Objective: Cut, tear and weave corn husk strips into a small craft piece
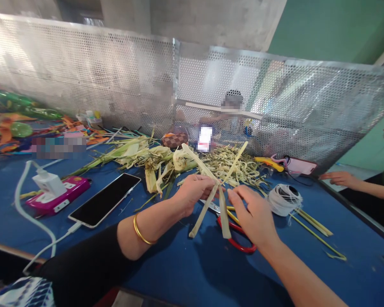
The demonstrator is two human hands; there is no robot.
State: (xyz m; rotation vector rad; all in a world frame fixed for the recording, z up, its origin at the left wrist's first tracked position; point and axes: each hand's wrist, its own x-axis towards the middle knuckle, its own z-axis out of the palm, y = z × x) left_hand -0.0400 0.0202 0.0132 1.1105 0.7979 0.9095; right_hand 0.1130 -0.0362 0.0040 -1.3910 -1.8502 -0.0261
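Hard to make out the crossing of the pale, flat dried-husk strips (pixel 224 215), partly covered by the bare left hand (pixel 195 192). Cannot see all of the red-handled metal scissors (pixel 241 248), partly behind the strips. Cannot read the glowing white rectangular screen (pixel 205 139), blurred into squares. Cannot follow the black-clothed person (pixel 369 202) past the right edge.

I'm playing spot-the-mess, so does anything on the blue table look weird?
The curly plant shreds beyond the left hand look messiest: they lie in a loose tangle, unlike the mostly straight pale strips it holds. Nothing looks clearly broken or spilled.
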